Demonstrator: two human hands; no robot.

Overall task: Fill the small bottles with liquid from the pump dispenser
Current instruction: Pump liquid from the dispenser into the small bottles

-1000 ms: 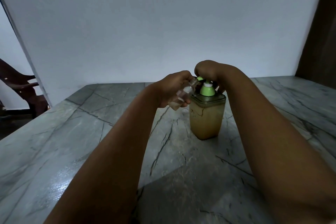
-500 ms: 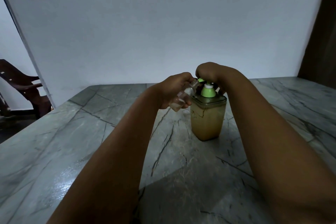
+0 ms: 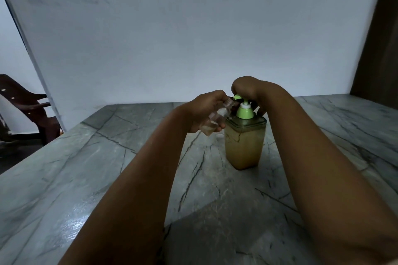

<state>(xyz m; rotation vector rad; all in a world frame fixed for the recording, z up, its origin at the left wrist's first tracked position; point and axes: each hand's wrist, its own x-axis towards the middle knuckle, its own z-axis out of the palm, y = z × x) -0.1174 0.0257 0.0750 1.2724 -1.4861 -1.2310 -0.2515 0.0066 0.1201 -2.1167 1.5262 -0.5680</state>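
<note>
Grey veined marble table [image 3: 107, 178] runs wide to both sides, w/ lots of bare top left, right & in front of the pump dispenser [image 3: 244, 144], which stands upright near the middle, well back from the near edge. Far edge meets a pale wall [image 3: 150, 38]; dark chair [image 3: 25, 109] sits beyond the table's left edge. Left hand [image 3: 204, 112] curls round a small clear bottle [image 3: 217, 118], held tilted, neck up against the green spout [image 3: 237, 97], a little pale liquid in the bottom. Right hand [image 3: 247, 88] sits on top of the pump head, fingers bent down over it; dispenser's amber liquid is approx three-quarters up.
</note>
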